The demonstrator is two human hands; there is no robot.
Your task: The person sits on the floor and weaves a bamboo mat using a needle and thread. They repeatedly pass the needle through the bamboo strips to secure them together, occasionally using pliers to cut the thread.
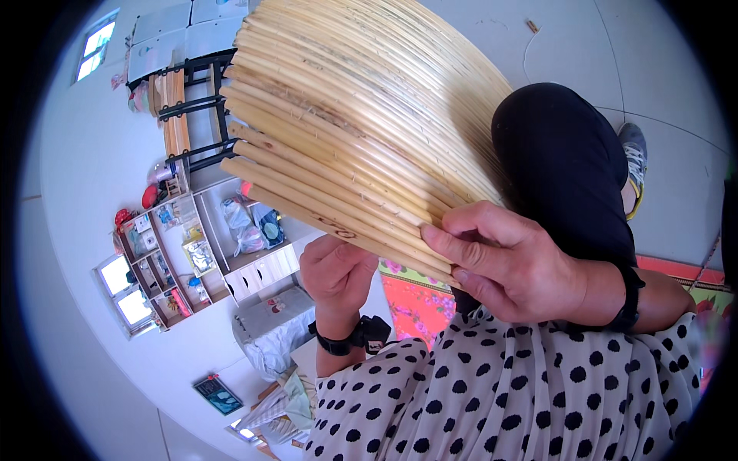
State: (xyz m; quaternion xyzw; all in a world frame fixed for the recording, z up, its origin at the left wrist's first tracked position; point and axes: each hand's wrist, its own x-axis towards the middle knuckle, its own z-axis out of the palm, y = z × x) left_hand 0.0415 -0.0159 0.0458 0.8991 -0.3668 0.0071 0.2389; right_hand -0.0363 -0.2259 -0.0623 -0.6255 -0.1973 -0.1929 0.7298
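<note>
A broad mat of pale straw-coloured stalks (361, 115), laid side by side, slants across the upper middle over my lap. The outermost stalk on its near edge has a brown patch. My right hand (523, 265) is closed on the mat's near right corner, thumb on top and fingers around the edge. My left hand (338, 269) is curled in a pinch against the near edge, left of my right hand. Its fingertips are partly behind the outermost stalk, so what they hold is hidden.
My knee in black trousers (565, 161) is right beside the mat. A floral red cloth (419, 307) lies below. To the left stand a shelf unit (219, 223) with bags and a covered box (273, 319). A small brown object (532, 27) lies on the tiled floor.
</note>
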